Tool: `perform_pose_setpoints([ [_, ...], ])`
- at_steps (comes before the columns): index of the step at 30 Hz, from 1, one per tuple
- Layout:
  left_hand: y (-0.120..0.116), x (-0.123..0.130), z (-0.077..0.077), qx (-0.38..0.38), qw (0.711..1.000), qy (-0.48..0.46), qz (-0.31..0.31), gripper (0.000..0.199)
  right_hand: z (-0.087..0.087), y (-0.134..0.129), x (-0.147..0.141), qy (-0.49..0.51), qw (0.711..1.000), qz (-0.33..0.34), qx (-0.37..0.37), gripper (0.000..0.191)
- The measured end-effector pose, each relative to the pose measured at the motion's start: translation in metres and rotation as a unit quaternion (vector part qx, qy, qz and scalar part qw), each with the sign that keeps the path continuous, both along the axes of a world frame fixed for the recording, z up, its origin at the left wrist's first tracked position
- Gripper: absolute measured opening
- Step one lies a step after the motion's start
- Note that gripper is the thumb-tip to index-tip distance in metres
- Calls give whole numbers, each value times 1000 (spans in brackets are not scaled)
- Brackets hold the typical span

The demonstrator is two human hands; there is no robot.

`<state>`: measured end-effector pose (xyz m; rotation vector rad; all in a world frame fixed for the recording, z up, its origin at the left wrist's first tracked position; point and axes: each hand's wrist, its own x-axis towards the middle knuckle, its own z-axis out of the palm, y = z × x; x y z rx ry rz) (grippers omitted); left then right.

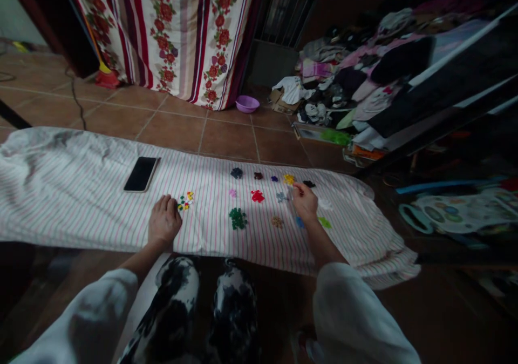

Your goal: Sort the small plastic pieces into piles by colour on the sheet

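My left hand (165, 219) rests palm down on the striped cloth (101, 207), its fingers flat beside a small mixed pile of yellow, red, green and white pieces (185, 201). My right hand (304, 201) is pinched close to the yellow pieces (288, 179); whatever lies between its fingertips is too small to make out. Around it are separate piles: grey pieces (281, 197), red pieces (257, 196), tan pieces (277, 222), blue pieces (299, 222), lime pieces (325, 222) and black pieces (309, 183). Green pieces (237, 218) form the largest pile.
A phone (141, 174) lies on the cloth at left. More piles are dark grey (237, 173), brown (258, 175), purple (274, 179), pink (232, 193) and white (325, 204). Beyond stand a purple basin (247, 103), a floral curtain (186, 40) and heaped clothes (364, 78).
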<state>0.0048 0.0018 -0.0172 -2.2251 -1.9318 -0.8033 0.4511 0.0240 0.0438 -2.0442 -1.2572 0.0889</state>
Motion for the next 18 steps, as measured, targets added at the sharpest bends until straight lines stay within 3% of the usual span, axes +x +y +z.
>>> perform_pose_setpoints([
  [5,0,0,-3,11,1000,8,1,32,5,3,-87,7,975,178,133,30],
  [7,1,0,-5,12,1000,8,-1,34,2,2,-126,24,959,239,150,28],
  [13,2,0,-8,4,1000,-13,-6,38,-27,5,-228,58,929,358,76,27],
  [18,1,2,-6,5,1000,-14,-3,38,-43,15,-272,32,934,356,-27,30],
])
